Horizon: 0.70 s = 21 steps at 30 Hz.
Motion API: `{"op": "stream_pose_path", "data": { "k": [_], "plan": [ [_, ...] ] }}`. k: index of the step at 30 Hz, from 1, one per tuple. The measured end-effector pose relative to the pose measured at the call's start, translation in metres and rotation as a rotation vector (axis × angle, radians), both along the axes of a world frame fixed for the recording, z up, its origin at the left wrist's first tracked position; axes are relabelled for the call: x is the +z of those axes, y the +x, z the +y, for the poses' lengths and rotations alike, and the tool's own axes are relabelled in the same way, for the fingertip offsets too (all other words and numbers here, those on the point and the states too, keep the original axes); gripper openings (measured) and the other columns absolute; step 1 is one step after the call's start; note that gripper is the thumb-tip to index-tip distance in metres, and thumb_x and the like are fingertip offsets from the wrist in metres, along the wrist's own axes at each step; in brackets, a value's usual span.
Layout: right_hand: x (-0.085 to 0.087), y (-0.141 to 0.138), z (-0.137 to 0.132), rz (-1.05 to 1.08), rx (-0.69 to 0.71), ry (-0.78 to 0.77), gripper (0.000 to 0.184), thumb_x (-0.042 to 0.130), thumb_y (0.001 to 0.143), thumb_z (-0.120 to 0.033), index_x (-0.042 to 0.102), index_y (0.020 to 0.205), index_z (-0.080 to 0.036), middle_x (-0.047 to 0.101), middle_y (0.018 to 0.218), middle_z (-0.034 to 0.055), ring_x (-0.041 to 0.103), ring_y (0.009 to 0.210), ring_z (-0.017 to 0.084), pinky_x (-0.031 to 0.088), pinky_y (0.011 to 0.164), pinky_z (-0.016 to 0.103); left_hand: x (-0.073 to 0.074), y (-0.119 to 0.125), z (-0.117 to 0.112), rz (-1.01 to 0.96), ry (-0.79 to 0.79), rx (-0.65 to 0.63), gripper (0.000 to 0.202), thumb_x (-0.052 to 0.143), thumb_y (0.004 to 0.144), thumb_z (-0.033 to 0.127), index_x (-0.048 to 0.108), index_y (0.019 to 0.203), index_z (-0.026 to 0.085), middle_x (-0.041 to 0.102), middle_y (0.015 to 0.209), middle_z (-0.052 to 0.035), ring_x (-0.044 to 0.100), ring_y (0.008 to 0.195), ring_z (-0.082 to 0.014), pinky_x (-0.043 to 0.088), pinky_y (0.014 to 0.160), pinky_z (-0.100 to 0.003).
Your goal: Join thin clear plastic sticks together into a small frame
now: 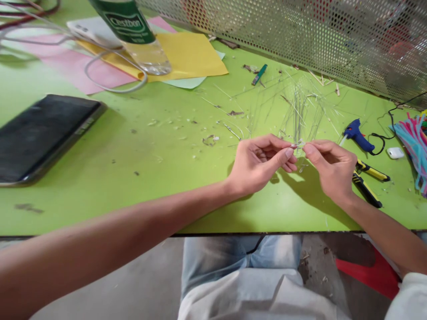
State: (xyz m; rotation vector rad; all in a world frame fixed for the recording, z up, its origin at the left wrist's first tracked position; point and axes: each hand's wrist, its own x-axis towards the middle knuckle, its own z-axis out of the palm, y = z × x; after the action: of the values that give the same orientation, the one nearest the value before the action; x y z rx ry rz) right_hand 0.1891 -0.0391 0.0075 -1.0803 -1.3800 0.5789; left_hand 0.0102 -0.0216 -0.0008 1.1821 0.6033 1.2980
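Between the fingertips of both hands is a small twisted piece of thin pale wire (297,144), held just above the green table (187,178). My left hand (262,162) pinches its left end between thumb and forefinger. From the other side my right hand (328,164) pinches the right end. The piece is too fine to make out its exact shape. Just beyond the fingertips lies a loose bundle of thin straight wires (300,111). Yellow-and-black pliers (368,182) rest beside my right hand, partly hidden by it.
A blue glue gun (358,137), a white earbud case (395,153) and coloured pipe cleaners (412,146) lie at right. At left are a black tablet-like device (43,138), paper sheets (196,55) and a water bottle (136,35). A perforated metal panel (300,40) borders the back.
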Motion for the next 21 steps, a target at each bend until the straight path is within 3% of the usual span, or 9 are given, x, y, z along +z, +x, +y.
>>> {"op": "stream_pose_path", "data": {
  "k": [6,12,21],
  "plan": [
    [-0.0046,0.0049,0.0039,0.099,0.081,-0.08,0.015,0.093,0.083,-0.041,0.084,0.084,-0.028,0.084,0.09,0.0009,0.079,0.084,0.018,0.067,0.08,0.037,0.0,-0.0015,-0.0018,0.026,0.018,-0.014,0.044,0.093,0.084,0.054,0.075,0.088,0.015,0.083,0.076,-0.0083,0.08,0.064,-0.0209,0.07,0.063,-0.03],
    [0.0003,0.0044,0.0035,0.086,0.113,-0.054,0.007,0.089,0.083,-0.027,0.083,0.08,-0.028,0.083,0.085,-0.0002,0.077,0.08,0.017,0.065,0.078,0.033,0.0011,-0.0017,-0.0032,0.013,0.035,-0.023,0.04,0.092,0.086,0.05,0.076,0.088,0.013,0.083,0.076,-0.0088,0.08,0.063,-0.0203,0.069,0.061,-0.028],
    [0.0033,0.0063,0.0058,0.011,0.145,-0.015,0.011,0.087,0.084,-0.029,0.079,0.077,-0.025,0.083,0.084,0.0009,0.078,0.078,0.017,0.066,0.076,0.033,-0.0025,-0.0025,-0.0027,0.02,0.068,-0.034,0.038,0.09,0.088,0.048,0.075,0.088,0.013,0.083,0.077,-0.0087,0.081,0.063,-0.0203,0.069,0.061,-0.027]
  ]
}}
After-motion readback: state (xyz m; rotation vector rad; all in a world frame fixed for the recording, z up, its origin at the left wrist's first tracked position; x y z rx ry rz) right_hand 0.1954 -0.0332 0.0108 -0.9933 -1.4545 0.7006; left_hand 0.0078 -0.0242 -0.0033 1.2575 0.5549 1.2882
